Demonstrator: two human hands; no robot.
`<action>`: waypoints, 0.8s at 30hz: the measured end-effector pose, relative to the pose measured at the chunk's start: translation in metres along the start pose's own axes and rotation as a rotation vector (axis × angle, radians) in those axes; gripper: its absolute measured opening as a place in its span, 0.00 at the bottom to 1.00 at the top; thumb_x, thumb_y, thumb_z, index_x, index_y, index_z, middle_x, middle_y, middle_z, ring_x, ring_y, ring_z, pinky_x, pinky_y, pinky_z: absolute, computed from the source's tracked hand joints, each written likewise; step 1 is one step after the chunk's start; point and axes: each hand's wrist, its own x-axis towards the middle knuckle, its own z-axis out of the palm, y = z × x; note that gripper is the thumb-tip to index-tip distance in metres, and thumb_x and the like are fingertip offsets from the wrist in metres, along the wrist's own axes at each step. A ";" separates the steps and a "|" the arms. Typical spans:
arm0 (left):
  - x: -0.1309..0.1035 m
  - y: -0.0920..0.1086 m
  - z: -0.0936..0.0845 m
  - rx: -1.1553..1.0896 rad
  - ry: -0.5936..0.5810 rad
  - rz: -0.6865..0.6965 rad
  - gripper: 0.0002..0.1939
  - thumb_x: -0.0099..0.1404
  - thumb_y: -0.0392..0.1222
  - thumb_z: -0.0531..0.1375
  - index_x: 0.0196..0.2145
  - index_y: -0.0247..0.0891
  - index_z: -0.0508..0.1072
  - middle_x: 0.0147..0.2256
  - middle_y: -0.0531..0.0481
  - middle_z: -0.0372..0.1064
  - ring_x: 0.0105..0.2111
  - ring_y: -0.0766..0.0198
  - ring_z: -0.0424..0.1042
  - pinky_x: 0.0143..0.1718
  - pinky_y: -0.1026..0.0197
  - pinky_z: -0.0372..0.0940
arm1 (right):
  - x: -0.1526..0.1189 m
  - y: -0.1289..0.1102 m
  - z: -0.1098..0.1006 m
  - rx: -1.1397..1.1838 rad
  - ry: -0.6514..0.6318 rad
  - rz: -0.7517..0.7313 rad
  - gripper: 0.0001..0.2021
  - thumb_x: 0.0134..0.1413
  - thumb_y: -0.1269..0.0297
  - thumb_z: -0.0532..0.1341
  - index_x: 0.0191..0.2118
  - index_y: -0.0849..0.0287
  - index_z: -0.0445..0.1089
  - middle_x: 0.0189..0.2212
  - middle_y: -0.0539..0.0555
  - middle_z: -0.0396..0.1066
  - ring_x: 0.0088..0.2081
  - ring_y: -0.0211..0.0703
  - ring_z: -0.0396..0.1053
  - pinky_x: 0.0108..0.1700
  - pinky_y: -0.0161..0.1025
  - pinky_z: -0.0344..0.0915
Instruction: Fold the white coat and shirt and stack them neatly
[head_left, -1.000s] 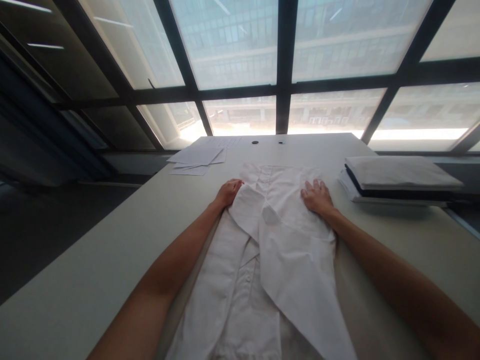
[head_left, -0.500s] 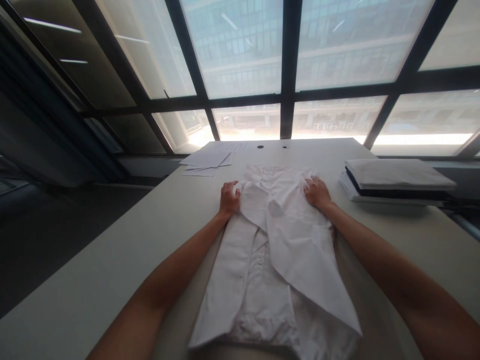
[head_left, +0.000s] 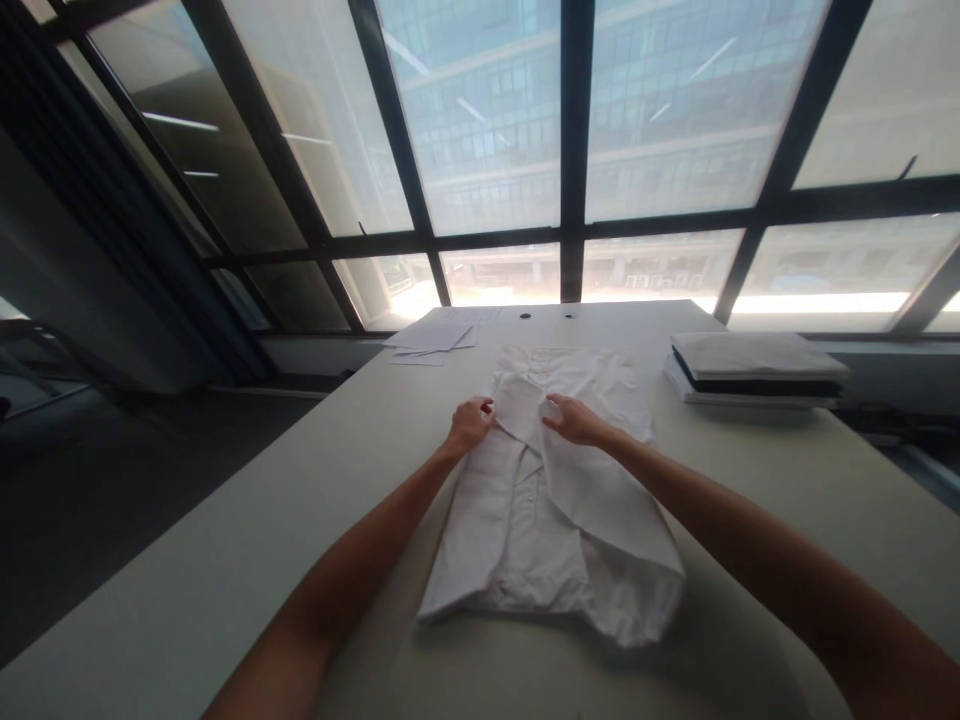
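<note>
A white garment point(head_left: 525, 540), which looks like a shirt or coat, lies lengthwise on the white table point(head_left: 352, 500) with its side panels or sleeves folded inward. At its left edge, my left hand point(head_left: 472, 424) has its fingers curled, pinching the cloth. My right hand point(head_left: 576, 418) is over the middle of the garment, with thumb and fingers closed on the edge of the right-hand flap. The cloth between those fingertips is partly hidden. Creases run along the central strip, and the near right corner is bunched.
A stack of folded white and black cloth point(head_left: 757, 365) sits at the table's right side. Several loose paper sheets point(head_left: 431, 337) lie at the far left. Round dark holes point(head_left: 525, 316) mark the far tabletop, before large framed windows point(head_left: 495, 120). A dark curtain point(head_left: 97, 220) hangs at left.
My right hand has moved left from the garment's right edge to the central flap. My left hand has shifted slightly right and its fingers have closed more. The camera view has tilted up.
</note>
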 end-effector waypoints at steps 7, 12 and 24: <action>-0.032 0.034 0.013 -0.189 -0.157 0.501 0.33 0.64 0.39 0.58 0.66 0.39 0.59 0.63 0.45 0.60 0.62 0.56 0.61 0.63 0.54 0.57 | 0.004 -0.001 0.000 0.103 0.249 0.125 0.25 0.42 0.72 0.66 0.51 0.59 0.74 0.50 0.57 0.76 0.53 0.49 0.71 0.56 0.41 0.64; -0.053 0.048 0.024 -0.035 -0.080 0.505 0.43 0.59 0.49 0.66 0.68 0.40 0.56 0.60 0.37 0.61 0.59 0.46 0.62 0.61 0.45 0.58 | -0.012 0.024 -0.025 0.081 0.399 0.224 0.15 0.44 0.73 0.57 0.36 0.61 0.79 0.34 0.57 0.80 0.40 0.48 0.76 0.47 0.39 0.67; -0.035 0.040 0.004 -0.304 0.024 0.079 0.21 0.58 0.34 0.56 0.49 0.31 0.76 0.31 0.50 0.74 0.31 0.63 0.71 0.38 0.62 0.68 | -0.055 0.077 -0.028 0.051 0.504 0.384 0.14 0.48 0.69 0.56 0.36 0.59 0.79 0.36 0.58 0.79 0.40 0.48 0.75 0.45 0.39 0.66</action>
